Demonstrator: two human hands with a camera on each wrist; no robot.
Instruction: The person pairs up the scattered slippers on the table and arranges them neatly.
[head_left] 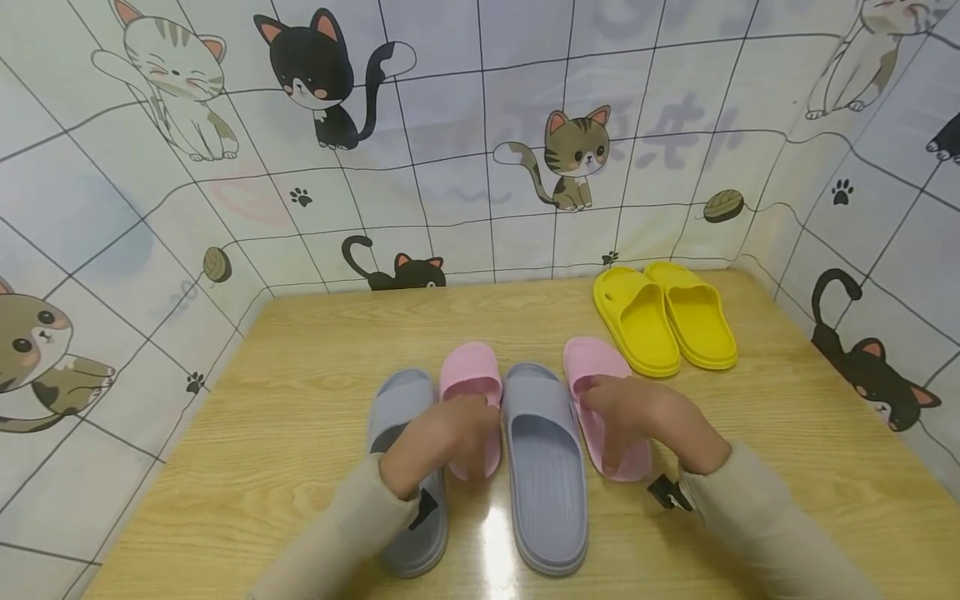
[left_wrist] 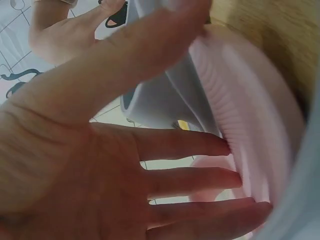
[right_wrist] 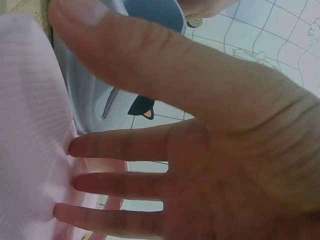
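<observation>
My left hand [head_left: 465,425] is over the left pink slipper [head_left: 470,360], which lies between two grey slippers. In the left wrist view its straight, spread fingertips touch the ribbed pink footbed [left_wrist: 235,100], the thumb apart from them. The right pink slipper [head_left: 595,357] lies tilted to the right of the middle grey slipper [head_left: 547,500]. Over its footbed is my right hand [head_left: 630,408]; the right wrist view shows straight fingertips against the pink footbed [right_wrist: 35,110]. Under my left forearm lies the other grey slipper [head_left: 405,400], partly hidden by it.
A pair of yellow slippers [head_left: 645,358] stands at the back right of the wooden tabletop [head_left: 300,375], close to the right pink slipper. Cat-patterned walls [head_left: 450,183] enclose the table at the back and both sides.
</observation>
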